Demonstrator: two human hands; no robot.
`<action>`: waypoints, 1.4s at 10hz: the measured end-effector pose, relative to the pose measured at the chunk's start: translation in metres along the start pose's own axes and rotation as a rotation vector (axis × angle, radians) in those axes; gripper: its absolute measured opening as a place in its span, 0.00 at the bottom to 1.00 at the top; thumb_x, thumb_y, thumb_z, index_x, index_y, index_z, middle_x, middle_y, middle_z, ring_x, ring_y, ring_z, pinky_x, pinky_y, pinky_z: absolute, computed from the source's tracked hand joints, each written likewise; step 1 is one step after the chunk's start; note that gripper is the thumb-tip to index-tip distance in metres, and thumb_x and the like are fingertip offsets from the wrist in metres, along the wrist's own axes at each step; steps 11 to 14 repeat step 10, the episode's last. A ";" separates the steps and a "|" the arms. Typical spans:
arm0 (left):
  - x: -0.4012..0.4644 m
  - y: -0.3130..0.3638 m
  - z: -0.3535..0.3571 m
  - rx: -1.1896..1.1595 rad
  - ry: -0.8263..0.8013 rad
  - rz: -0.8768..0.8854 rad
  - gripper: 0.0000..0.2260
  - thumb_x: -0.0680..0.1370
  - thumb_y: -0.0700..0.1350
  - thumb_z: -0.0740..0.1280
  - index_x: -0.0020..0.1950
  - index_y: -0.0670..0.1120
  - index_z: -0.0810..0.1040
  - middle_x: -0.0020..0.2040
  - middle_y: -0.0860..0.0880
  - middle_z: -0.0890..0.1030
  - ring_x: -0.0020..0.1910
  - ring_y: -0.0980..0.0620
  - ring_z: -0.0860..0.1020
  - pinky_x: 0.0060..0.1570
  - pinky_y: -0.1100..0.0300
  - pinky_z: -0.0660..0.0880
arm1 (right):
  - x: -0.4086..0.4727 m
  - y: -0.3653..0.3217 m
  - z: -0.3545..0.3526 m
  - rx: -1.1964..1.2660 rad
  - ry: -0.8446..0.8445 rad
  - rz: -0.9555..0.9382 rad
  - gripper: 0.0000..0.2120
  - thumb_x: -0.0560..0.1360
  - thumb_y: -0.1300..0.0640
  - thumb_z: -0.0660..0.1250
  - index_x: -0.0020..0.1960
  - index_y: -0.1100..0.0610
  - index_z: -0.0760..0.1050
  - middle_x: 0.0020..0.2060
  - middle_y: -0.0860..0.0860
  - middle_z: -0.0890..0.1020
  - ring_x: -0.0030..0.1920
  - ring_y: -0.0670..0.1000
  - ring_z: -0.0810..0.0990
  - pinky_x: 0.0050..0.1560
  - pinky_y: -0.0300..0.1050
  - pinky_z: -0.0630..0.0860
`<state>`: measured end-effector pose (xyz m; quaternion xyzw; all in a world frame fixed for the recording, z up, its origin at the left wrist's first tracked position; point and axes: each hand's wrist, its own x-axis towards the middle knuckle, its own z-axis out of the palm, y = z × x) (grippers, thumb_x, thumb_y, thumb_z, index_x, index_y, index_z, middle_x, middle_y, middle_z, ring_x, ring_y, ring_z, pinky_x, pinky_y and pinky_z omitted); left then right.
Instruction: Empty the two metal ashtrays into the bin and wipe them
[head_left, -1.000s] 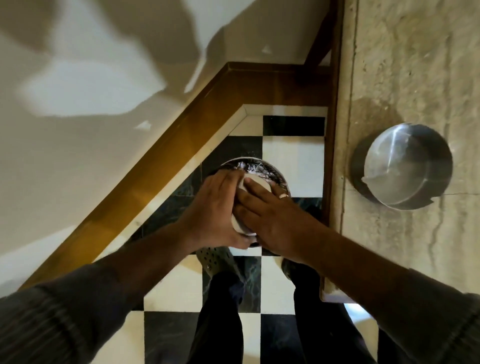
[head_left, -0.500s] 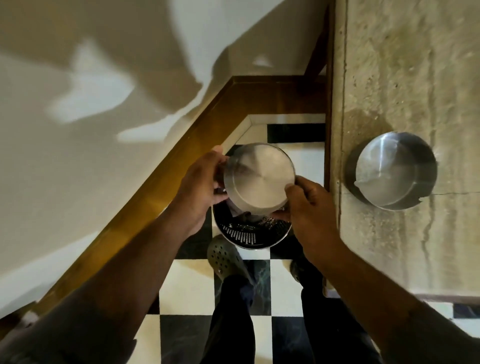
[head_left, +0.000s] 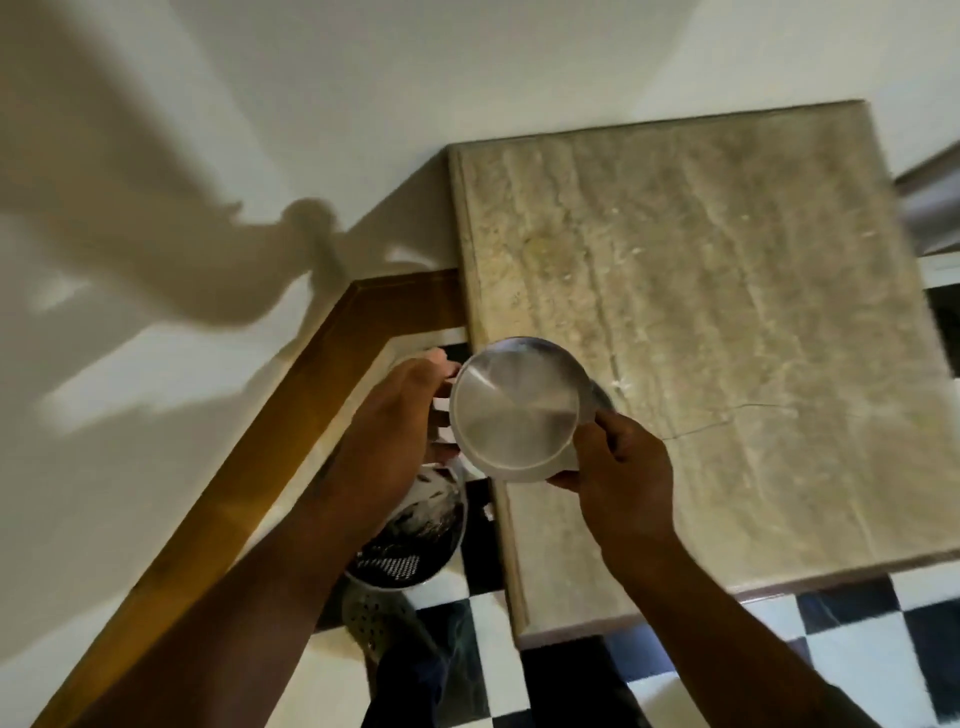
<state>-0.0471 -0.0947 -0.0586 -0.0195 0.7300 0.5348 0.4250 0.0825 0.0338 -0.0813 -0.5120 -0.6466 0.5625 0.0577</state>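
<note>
I hold one round metal ashtray (head_left: 514, 410) between both hands, its flat shiny face turned up toward the camera. It hangs over the left edge of the stone table (head_left: 727, 312). My left hand (head_left: 400, 421) grips its left rim, with bits of white tissue (head_left: 441, 404) between the fingers. My right hand (head_left: 621, 467) pinches the lower right rim. The second ashtray (head_left: 601, 399) shows only as a dark sliver on the table behind the held one. The perforated metal bin (head_left: 410, 545) stands on the floor below my left wrist, with dark waste and white scraps inside.
A wooden skirting board (head_left: 270, 467) runs along the white wall at left. The floor is black and white checkered tile (head_left: 857, 649). My legs and a perforated shoe (head_left: 374, 623) are beside the bin. A grey object (head_left: 930, 208) pokes in at the right edge.
A second ago both hands rubbed the ashtray with tissue over the bin. Since then they have raised it and carried it right to the table's edge, in front of the second ashtray.
</note>
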 end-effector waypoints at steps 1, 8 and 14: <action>0.014 0.016 0.047 0.023 -0.016 0.031 0.19 0.82 0.55 0.54 0.60 0.47 0.79 0.55 0.45 0.83 0.52 0.47 0.83 0.51 0.51 0.81 | 0.023 0.000 -0.038 -0.005 0.072 -0.001 0.13 0.76 0.61 0.60 0.38 0.56 0.81 0.35 0.60 0.82 0.37 0.56 0.83 0.38 0.63 0.83; 0.088 0.006 0.152 0.570 0.070 0.300 0.29 0.74 0.61 0.54 0.49 0.38 0.83 0.48 0.40 0.84 0.53 0.40 0.80 0.59 0.38 0.74 | 0.131 0.066 -0.134 -0.231 0.044 0.097 0.12 0.75 0.63 0.59 0.40 0.69 0.78 0.35 0.67 0.81 0.37 0.67 0.82 0.33 0.65 0.80; 0.070 0.019 0.133 0.593 0.087 0.270 0.32 0.74 0.63 0.51 0.53 0.39 0.82 0.50 0.39 0.84 0.52 0.40 0.80 0.56 0.42 0.76 | 0.117 0.058 -0.135 -0.357 -0.026 0.144 0.12 0.76 0.61 0.61 0.36 0.62 0.75 0.32 0.57 0.80 0.35 0.59 0.81 0.35 0.39 0.80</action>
